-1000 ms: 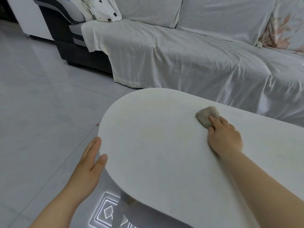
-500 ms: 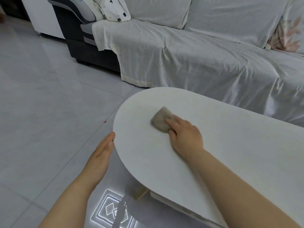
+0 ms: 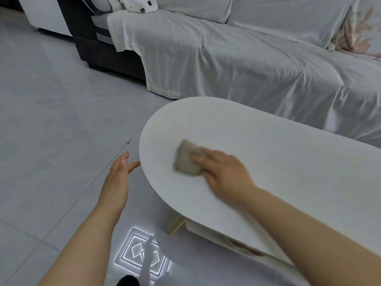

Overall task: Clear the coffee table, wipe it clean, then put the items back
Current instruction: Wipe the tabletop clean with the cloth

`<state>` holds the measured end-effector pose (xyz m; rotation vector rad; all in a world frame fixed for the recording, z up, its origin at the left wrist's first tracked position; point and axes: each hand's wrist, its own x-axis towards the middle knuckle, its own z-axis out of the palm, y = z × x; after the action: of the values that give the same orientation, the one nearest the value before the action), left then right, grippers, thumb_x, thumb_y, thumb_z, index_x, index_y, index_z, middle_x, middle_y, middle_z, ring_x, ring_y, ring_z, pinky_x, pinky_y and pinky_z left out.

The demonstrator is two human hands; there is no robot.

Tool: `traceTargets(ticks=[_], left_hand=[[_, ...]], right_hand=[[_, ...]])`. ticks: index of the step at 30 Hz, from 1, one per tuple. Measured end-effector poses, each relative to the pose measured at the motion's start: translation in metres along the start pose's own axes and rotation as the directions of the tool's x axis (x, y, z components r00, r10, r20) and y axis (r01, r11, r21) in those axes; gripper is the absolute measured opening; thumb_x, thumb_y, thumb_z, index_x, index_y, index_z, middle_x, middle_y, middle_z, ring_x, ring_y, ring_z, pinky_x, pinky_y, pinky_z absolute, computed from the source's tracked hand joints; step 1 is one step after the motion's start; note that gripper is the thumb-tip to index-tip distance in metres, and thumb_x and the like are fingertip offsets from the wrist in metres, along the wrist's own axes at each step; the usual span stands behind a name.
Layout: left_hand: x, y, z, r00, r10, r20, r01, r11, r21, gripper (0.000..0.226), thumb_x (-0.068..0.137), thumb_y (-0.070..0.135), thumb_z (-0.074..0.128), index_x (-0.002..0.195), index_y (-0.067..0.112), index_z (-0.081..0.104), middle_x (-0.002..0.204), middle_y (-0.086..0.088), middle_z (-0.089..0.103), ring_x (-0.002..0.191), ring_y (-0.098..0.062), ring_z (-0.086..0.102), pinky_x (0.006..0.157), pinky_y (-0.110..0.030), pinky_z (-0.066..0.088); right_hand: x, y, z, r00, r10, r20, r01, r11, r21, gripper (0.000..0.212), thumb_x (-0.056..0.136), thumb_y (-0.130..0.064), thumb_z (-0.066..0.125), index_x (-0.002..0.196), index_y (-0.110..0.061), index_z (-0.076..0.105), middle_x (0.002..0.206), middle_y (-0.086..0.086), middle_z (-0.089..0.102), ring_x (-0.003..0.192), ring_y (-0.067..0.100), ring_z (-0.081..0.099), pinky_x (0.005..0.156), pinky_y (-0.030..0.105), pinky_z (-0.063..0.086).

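Head view shows the right hand (image 3: 224,174) pressing flat on a grey cloth (image 3: 187,158) near the tabletop (image 3: 278,162) end at 9 o'clock, the left hand (image 3: 117,182) open beside the rim, so overlapping, evenly pressed strokes would clean best.
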<state>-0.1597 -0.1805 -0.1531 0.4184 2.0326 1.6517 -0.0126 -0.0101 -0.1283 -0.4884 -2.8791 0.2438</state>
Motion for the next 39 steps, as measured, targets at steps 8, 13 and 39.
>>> traceTargets(ticks=[8,13,39], left_hand=[[-0.027,0.012,0.022,0.943,0.333,-0.025,-0.298,0.872,0.389,0.033,0.092,0.012,0.037,0.123,0.007,0.048,0.138,-0.016,0.043,0.129,-0.030,0.036,0.111,-0.042,0.024],[-0.058,0.009,0.051,0.886,0.370,0.279,-0.464,0.710,0.530,0.045,0.079,0.025,0.035,0.113,0.005,0.057,0.124,-0.017,0.057,0.127,-0.032,0.041,0.110,-0.042,0.021],[-0.094,0.027,0.109,0.923,0.309,0.229,-0.362,0.492,0.792,0.047,0.074,0.023,0.034,0.103,-0.008,0.054,0.115,-0.029,0.054,0.115,-0.042,0.045,0.102,-0.050,0.027]], right_hand=[[-0.049,-0.064,0.009,0.970,0.237,-0.057,-0.240,0.970,-0.045,0.054,0.057,-0.032,0.073,0.110,-0.035,0.063,0.122,-0.002,0.064,0.092,0.020,0.065,0.071,0.023,0.051],[-0.119,-0.023,-0.022,0.946,0.317,-0.068,-0.321,0.944,-0.075,0.045,0.056,-0.024,0.074,0.100,-0.030,0.070,0.110,-0.001,0.071,0.085,0.015,0.070,0.063,0.020,0.054],[-0.187,0.018,-0.042,0.856,0.494,-0.155,-0.506,0.861,-0.054,0.044,0.067,-0.022,0.064,0.110,-0.033,0.064,0.118,-0.002,0.067,0.092,0.019,0.067,0.070,0.027,0.054]])
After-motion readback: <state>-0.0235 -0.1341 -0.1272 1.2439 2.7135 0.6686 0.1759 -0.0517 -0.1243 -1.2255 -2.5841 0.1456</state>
